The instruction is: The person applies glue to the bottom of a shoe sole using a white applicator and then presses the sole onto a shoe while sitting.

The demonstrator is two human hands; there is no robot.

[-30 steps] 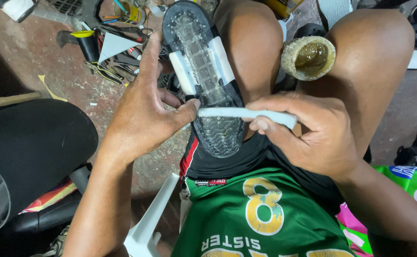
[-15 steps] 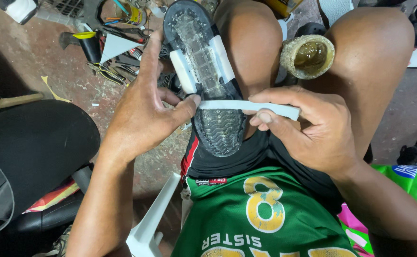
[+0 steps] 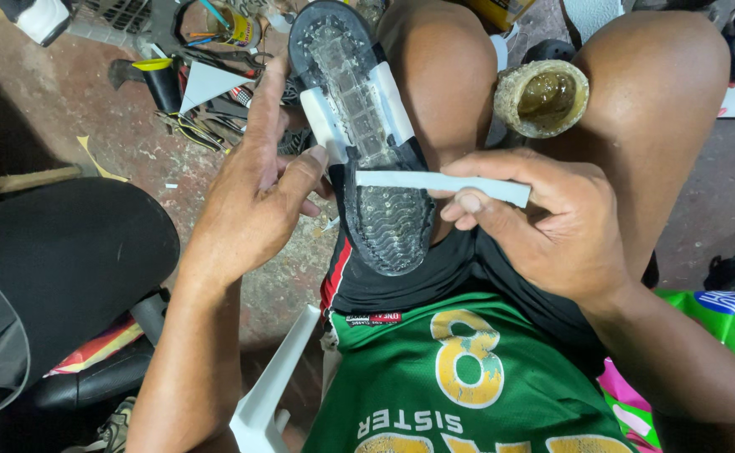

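Head view: your left hand (image 3: pixel 254 205) steadies the black sole-up shoe (image 3: pixel 367 143) on your lap; right hand (image 3: pixel 543 226) pinches a white strip (image 3: pixel 443 182) across it. Next: press the strip flat, I judge.

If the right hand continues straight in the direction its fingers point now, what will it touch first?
The right hand points toward the left of the picture, holding a white strip over the upturned shoe sole. It would probably meet the left hand's thumb first, though depth is unclear.
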